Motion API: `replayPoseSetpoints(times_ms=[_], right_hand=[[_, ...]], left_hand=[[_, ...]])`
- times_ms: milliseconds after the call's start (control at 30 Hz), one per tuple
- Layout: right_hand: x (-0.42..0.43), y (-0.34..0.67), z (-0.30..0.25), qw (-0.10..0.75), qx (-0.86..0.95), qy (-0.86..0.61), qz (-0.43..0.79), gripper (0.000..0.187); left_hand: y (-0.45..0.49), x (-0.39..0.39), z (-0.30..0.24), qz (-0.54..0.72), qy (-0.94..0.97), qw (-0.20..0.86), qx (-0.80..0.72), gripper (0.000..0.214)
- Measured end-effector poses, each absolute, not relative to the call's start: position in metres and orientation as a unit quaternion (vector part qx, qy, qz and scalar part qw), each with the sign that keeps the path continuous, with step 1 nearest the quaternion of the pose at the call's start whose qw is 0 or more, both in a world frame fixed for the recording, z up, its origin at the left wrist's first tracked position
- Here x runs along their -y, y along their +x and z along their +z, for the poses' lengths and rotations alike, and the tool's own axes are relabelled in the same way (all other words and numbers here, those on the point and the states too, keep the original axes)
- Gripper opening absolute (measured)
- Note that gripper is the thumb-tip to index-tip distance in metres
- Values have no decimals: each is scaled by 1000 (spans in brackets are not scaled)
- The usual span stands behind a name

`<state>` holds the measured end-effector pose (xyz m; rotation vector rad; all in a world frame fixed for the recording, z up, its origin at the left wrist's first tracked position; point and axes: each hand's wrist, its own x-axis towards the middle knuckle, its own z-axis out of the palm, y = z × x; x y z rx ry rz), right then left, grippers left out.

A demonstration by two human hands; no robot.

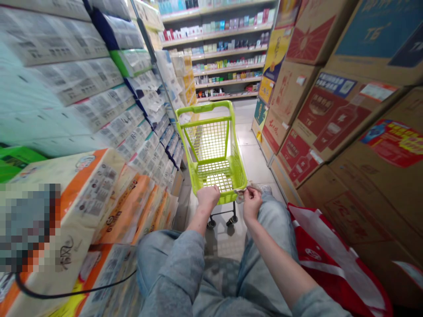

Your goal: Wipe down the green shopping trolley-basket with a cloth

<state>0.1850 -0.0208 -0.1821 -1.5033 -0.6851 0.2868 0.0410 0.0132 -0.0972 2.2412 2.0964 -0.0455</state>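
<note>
A lime-green plastic shopping cart (213, 165) with a grid-walled basket stands on the floor between my knees. My left hand (208, 197) is closed over the near rim of its basket. At the near right corner, my right hand (252, 203) pinches a crumpled greyish cloth (240, 193) against the rim. Part of the cloth is hidden behind my fingers. The basket holds nothing that I can make out. Dark wheels (231, 220) show beneath it.
Stacked tissue packs (122, 119) line the left side. Printed cardboard cartons (333, 119) rise on the right, with a red and white bag (325, 251) beside my leg. Shelves of small products (228, 66) close off the far end. A black cable (82, 290) runs at lower left.
</note>
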Motion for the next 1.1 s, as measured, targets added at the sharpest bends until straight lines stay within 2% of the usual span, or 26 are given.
replayPoseSetpoints(times_ms=[133,400,500,733,933,1100], right_hand=[[26,171,-179,658,298,-684,99,27],[37,105,-187,644,307,-668,211,28],[32,122,-190,644,304,-674,198,28],[7,191,-190,639,277,-711,95,24],[-18,233,-191,630,336,-687,135,26],[-26,231,-196,638,350,-667,159,34]], left_hand=[[48,-13,-98,-1,725,29,-688,60],[52,-9,-96,-39,777,15,-629,46],[48,-9,-96,-47,807,7,-589,41],[51,-11,-95,-55,818,22,-572,44],[38,-17,-90,-23,814,85,-574,52],[2,-27,-91,-25,886,0,-463,62]])
